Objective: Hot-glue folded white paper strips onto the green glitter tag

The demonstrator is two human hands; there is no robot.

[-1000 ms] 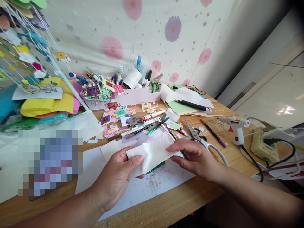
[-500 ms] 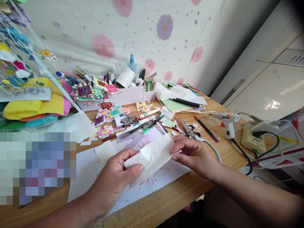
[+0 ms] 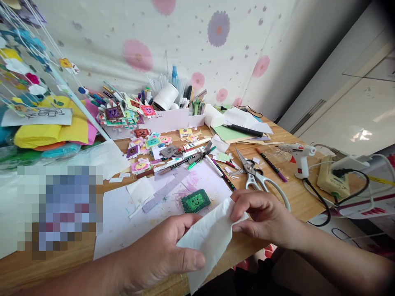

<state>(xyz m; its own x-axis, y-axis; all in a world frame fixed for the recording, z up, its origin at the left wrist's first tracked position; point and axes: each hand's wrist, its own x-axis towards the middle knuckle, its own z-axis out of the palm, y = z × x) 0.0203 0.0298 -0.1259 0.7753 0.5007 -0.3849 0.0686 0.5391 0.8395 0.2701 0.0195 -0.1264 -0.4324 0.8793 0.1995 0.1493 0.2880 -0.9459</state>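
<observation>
Both my hands hold a thin white sheet of tissue paper [image 3: 210,238] over the front edge of the wooden table [image 3: 293,197]. My left hand [image 3: 160,255] pinches its lower left part with thumb on top. At the sheet's upper right corner my right hand [image 3: 262,216] grips it with closed fingers. Just beyond the paper, a small green square with a smiling face [image 3: 195,200] lies on a large white sheet [image 3: 123,222].
Scissors [image 3: 257,179], a white glue gun [image 3: 298,154] with its cord, a power strip [image 3: 333,183], pens and several small coloured face squares [image 3: 145,144] litter the table. A white organiser box [image 3: 173,119] stands at the back. Coloured paper rolls [image 3: 46,133] lie left.
Both hands pulled the tissue paper toward me and lower, uncovering the green face square on the white sheet. The view shifted slightly.
</observation>
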